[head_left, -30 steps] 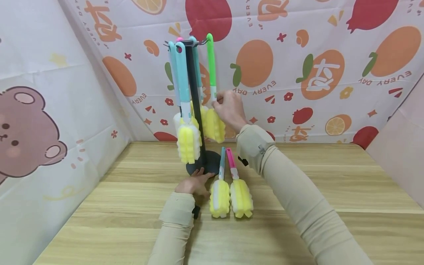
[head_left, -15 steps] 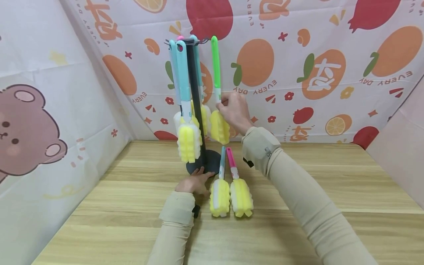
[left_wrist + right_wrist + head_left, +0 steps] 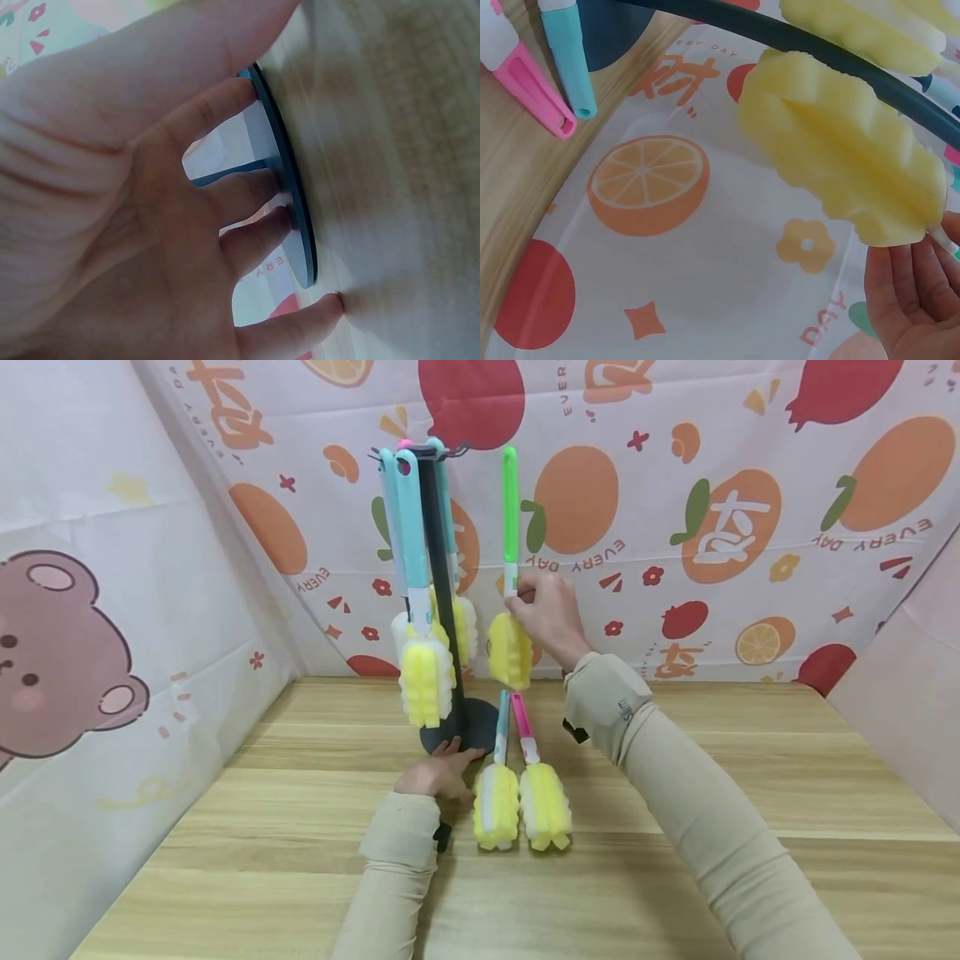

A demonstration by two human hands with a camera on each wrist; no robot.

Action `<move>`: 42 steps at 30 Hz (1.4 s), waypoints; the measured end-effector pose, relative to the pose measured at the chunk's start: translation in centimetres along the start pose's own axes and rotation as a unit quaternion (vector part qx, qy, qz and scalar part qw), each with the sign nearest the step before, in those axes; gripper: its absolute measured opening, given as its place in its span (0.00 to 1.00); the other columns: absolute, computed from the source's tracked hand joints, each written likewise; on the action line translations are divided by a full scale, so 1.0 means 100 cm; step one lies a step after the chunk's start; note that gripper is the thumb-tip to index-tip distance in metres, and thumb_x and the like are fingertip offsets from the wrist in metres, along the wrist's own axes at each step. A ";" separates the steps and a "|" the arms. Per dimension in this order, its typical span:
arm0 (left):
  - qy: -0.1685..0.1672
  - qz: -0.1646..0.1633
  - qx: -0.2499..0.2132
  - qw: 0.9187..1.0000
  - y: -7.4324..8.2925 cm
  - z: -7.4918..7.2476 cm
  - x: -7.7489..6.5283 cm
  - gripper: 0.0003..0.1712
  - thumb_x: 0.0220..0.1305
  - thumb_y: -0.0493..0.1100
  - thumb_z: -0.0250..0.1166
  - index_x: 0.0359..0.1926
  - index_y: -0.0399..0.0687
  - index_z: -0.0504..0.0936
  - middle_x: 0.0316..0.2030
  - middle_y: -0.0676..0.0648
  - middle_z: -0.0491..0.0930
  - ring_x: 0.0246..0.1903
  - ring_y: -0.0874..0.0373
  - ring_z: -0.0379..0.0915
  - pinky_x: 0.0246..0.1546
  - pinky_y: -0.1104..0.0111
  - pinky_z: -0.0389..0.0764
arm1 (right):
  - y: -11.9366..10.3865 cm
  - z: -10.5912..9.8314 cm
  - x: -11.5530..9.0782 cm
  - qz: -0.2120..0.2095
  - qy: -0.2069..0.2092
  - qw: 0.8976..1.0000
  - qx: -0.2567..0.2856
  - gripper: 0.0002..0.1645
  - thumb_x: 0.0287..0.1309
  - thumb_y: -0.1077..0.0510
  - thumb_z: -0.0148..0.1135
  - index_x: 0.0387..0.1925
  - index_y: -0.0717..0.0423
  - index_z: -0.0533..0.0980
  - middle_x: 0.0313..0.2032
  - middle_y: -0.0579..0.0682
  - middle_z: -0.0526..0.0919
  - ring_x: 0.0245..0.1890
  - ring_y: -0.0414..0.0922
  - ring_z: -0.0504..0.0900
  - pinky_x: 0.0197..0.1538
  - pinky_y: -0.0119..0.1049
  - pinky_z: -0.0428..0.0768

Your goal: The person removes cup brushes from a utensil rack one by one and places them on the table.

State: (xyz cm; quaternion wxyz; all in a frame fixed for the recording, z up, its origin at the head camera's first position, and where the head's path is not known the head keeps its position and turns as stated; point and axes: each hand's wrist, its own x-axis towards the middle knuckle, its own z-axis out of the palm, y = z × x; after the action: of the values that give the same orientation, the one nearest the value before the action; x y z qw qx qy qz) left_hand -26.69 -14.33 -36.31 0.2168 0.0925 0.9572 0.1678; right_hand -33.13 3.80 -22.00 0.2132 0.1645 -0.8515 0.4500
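The green-handled brush (image 3: 511, 550) is in the right hand (image 3: 551, 614), its thumb and fingertips closed in a pinch on the white collar, with the green handle rising upright above the fingers and the yellow sponge head hanging just below them. Left of those fingers stands the black stand (image 3: 442, 577), its hooks (image 3: 457, 452) higher than they are and apart from the held brush. On its far side from the fingers hang blue-handled brushes, the foremost brush (image 3: 414, 539) with its sponge facing the camera; a pink handle tip shows behind. Well below the right fingers, a blue-handled brush (image 3: 496, 806) and a pink-handled brush (image 3: 545, 806) lie side by side on the wooden table (image 3: 675, 777), just right of the left hand (image 3: 435, 775). The left fingers are spread and grip nothing: three touch the round base (image 3: 483, 722), while another meets the wood beside it. Beyond both hands hangs a fruit-printed cloth (image 3: 585, 410).
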 end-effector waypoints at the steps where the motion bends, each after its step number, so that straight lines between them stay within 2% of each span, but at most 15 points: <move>1: 0.000 0.001 0.001 1.000 0.000 0.000 0.000 0.44 0.64 0.40 0.71 0.77 0.50 0.63 0.78 0.32 0.45 0.77 0.38 0.39 0.70 0.44 0.56 | 0.001 0.000 -0.001 0.001 -0.001 1.000 0.002 0.09 0.67 0.66 0.63 0.44 0.69 0.83 0.41 0.61 0.85 0.40 0.52 0.79 0.47 0.42 0.82; 17: -0.003 -0.001 0.002 1.000 0.000 -0.002 0.000 0.43 0.65 0.40 0.70 0.78 0.51 0.63 0.78 0.32 0.45 0.77 0.38 0.38 0.70 0.44 0.55 | 0.008 -0.004 -0.004 0.031 -0.018 0.999 -0.002 0.12 0.68 0.65 0.63 0.47 0.70 0.83 0.42 0.62 0.86 0.41 0.51 0.81 0.49 0.41 0.82; 26: -0.003 0.000 0.003 1.000 0.000 -0.002 0.000 0.43 0.65 0.41 0.71 0.78 0.51 0.63 0.78 0.32 0.45 0.77 0.38 0.38 0.70 0.44 0.55 | 0.013 -0.009 -0.006 0.030 -0.027 0.999 -0.003 0.13 0.68 0.65 0.63 0.48 0.71 0.83 0.44 0.63 0.85 0.39 0.53 0.79 0.48 0.42 0.82; 33: -0.002 0.003 0.008 1.000 0.001 -0.002 0.000 0.43 0.64 0.41 0.71 0.77 0.50 0.63 0.78 0.31 0.46 0.77 0.36 0.38 0.70 0.42 0.55 | 0.016 -0.013 -0.008 0.051 -0.040 0.998 -0.013 0.13 0.68 0.64 0.63 0.49 0.70 0.82 0.45 0.62 0.84 0.40 0.54 0.79 0.50 0.43 0.82; 42: -0.002 0.000 0.004 1.000 -0.001 -0.001 0.002 0.43 0.65 0.41 0.71 0.77 0.51 0.63 0.78 0.32 0.45 0.77 0.37 0.38 0.70 0.43 0.55 | 0.020 -0.018 -0.010 0.047 -0.045 0.998 -0.006 0.15 0.67 0.64 0.65 0.51 0.71 0.81 0.45 0.64 0.84 0.42 0.56 0.80 0.52 0.46 0.82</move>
State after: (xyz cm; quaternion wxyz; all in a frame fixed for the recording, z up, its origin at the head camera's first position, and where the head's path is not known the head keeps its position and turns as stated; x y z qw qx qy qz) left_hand -26.87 -14.36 -36.35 0.2181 0.0933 0.9576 0.1635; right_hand -32.83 6.51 -23.02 0.1547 0.1431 -0.8696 0.4465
